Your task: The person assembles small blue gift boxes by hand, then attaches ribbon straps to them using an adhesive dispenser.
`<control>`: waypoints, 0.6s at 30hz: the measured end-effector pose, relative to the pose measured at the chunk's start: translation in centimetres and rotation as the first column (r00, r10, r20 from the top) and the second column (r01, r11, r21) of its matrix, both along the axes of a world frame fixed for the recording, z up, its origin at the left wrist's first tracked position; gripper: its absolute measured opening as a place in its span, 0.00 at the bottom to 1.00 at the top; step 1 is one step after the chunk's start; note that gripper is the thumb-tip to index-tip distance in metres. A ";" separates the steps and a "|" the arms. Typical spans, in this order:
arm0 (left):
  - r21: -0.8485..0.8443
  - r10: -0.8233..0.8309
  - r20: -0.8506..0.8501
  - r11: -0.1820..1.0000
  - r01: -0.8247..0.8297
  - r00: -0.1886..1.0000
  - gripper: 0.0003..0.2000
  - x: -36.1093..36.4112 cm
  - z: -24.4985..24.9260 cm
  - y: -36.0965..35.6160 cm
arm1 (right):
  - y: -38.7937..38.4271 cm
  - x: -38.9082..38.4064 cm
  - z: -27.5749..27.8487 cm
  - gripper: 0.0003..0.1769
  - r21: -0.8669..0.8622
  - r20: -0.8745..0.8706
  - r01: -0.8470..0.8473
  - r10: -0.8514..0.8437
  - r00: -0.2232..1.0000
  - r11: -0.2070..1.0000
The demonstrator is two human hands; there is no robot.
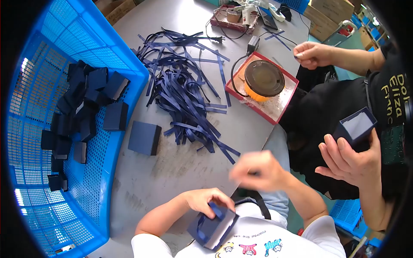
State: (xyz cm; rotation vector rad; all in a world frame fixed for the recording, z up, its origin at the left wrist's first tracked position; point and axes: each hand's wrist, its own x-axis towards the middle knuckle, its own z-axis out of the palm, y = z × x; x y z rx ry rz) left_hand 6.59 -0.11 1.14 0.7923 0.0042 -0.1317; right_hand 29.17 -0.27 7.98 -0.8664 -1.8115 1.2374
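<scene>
My left hand (211, 201) is wrapped round a dark blue box (213, 228) close to my white shirt, with a blue ribbon piece on the box under my fingers. Its pale inner edge faces right. My right hand (258, 171) is blurred by motion above the table edge, its fingers curled; whether anything is between them is hidden. Beyond my hands lies a tangled heap of blue ribbons (180, 96) on the grey table (172, 176). Another blue box (144, 137) rests left of the ribbons.
A blue basket (109, 172) with several dark boxes stands at left. A red tray (286, 101) holds a round orange pot (263, 79) with a cable. At right, a co-worker's hand (352, 161) holds an open blue box (357, 124); their other hand (314, 55) is near the tray.
</scene>
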 end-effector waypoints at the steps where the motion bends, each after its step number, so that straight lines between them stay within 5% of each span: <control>1: -0.036 0.146 -0.056 0.988 -0.148 0.988 0.35 -0.3 0.2 -0.3 | 1.1 0.1 -1.7 0.06 0.286 0.304 0.180 -0.267 0.915 0.941; 2: -0.018 0.203 -0.087 0.979 -0.205 0.975 0.34 -0.7 0.3 -0.2 | 1.3 -0.1 -2.5 0.06 0.290 0.304 0.181 -0.269 0.914 0.940; 4: 0.033 0.274 -0.141 0.962 -0.273 0.951 0.26 -1.3 1.3 0.4 | 1.0 -0.8 -3.9 0.04 0.421 0.595 0.272 -0.490 0.637 0.865; 5: 0.023 0.271 -0.147 0.962 -0.270 0.951 0.26 -1.4 1.9 0.5 | 0.7 -1.2 -4.6 0.04 0.410 0.598 0.276 -0.485 0.638 0.869; 6: 0.193 0.333 -0.115 0.932 -0.307 0.936 0.27 -1.4 2.7 0.8 | 0.7 -1.4 -5.3 0.04 0.454 0.630 0.245 -0.503 0.592 0.857; 8: 0.542 0.411 0.010 0.764 -0.351 0.911 0.26 -1.4 4.1 1.6 | 0.6 -1.5 -5.6 0.05 0.493 0.659 0.211 -0.520 0.543 0.844; 9: 0.542 0.411 0.009 0.764 -0.350 0.912 0.26 -1.4 4.7 1.7 | 0.6 -1.2 -5.6 0.06 0.464 0.667 0.228 -0.507 0.545 0.856; 12: 0.786 0.493 0.237 0.408 -0.464 0.837 0.27 -1.3 5.2 1.8 | 0.7 -0.2 -4.4 0.05 0.443 0.696 0.242 -0.501 0.515 0.863; 14: 0.899 0.474 0.308 0.140 -0.415 0.825 0.28 -0.8 6.6 2.0 | 0.4 0.4 -2.9 0.05 0.184 0.637 0.291 -0.339 0.692 0.939; 15: 0.955 0.476 0.182 0.121 -0.269 0.861 0.28 -0.8 7.9 1.9 | 0.4 0.6 -1.7 0.05 0.008 0.552 0.289 -0.246 0.797 0.957; 18: 0.980 0.437 0.198 -0.089 -0.177 0.877 0.26 0.2 9.0 1.6 | 0.2 1.1 2.8 0.06 -0.351 0.399 0.148 0.004 0.917 0.925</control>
